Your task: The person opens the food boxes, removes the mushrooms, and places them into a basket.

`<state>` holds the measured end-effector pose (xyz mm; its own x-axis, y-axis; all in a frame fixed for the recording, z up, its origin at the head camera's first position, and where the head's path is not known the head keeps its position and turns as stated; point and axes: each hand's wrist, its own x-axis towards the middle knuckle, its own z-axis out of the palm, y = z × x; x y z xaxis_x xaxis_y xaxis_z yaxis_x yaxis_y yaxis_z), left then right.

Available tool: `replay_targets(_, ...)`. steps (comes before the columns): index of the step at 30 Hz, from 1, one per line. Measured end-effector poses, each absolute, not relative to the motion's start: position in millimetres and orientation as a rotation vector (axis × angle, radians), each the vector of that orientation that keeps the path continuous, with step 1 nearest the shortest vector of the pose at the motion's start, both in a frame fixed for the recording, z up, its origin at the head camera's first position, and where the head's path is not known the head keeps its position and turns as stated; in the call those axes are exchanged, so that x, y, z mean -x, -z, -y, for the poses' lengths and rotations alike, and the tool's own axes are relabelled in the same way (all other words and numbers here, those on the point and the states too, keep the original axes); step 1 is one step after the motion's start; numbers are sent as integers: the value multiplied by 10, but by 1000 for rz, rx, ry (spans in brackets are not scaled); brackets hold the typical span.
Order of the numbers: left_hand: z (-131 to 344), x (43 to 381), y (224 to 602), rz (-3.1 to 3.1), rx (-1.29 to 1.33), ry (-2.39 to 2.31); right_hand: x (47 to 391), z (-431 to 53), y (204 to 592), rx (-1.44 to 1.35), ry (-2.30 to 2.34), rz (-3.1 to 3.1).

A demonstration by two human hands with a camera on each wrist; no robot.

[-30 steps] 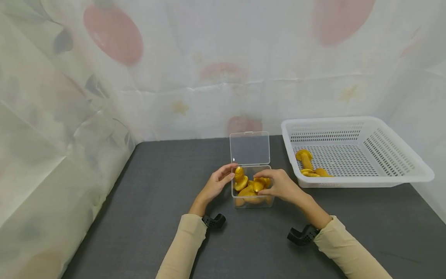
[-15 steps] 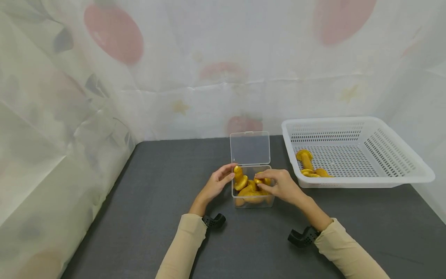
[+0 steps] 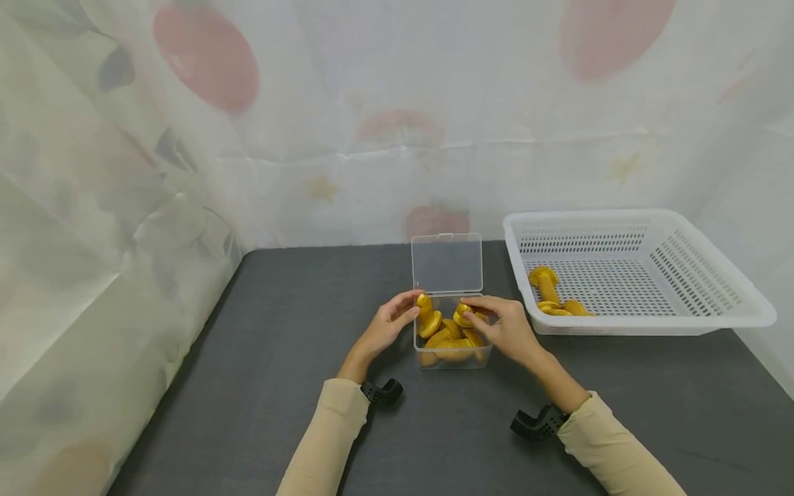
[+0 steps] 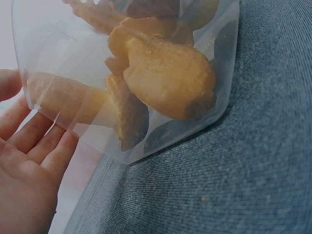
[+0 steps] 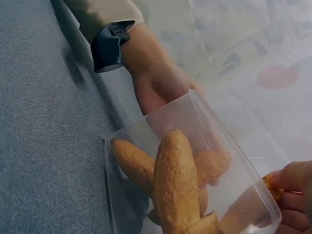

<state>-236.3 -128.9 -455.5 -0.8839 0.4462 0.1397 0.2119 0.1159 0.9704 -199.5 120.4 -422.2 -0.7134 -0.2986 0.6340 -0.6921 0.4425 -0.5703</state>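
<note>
A clear plastic box (image 3: 453,362) stands on the table with its lid (image 3: 446,263) raised at the back. Inside lie several yellow-brown mushrooms (image 4: 170,80), one leaning stem-up (image 3: 424,303) in the left corner. My left hand (image 3: 387,327) rests against the box's left wall, fingertips at the rim beside that leaning mushroom; the left wrist view shows its fingers (image 4: 61,148) extended along the clear wall. My right hand (image 3: 505,327) reaches over the right rim and pinches a mushroom (image 3: 463,314) between thumb and fingers, just within the opening. Its fingers partly hide this mushroom.
A white perforated basket (image 3: 645,320) stands at the right of the table, with several more mushrooms (image 3: 546,284) in its front left corner. The dark grey table (image 3: 310,310) meets a printed white curtain (image 3: 372,103) behind and a draped sheet at the left.
The right hand has turned the pinched mushroom and shifted it slightly up and toward the back right, uncovering more mushrooms in the box. The left hand stays in place.
</note>
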Motion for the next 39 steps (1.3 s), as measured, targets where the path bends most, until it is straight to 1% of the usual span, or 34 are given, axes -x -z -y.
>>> replay_targets(5, 1283, 2370, 4547, -2203, -683, -1853, 2027, -1211, 4250, -724, -1297, 2185)
replay_targets(10, 1286, 2375, 4552, -2215, -682, -1839, 2048, -1222, 4196, -647, -1444, 2110)
replay_targets(24, 1288, 2374, 4570, -2194, -689, -1853, 2011, -1245, 4140, -677, -1535, 2122)
replay_targets(31, 1291, 2383, 4583, -2203, -693, -1860, 2010, -1317, 4039, -720, -1563, 2065)
replay_targets(39, 1297, 2372, 4571, -2222, -697, -1847, 2019, -1441, 3896, -663, -1586, 1993)
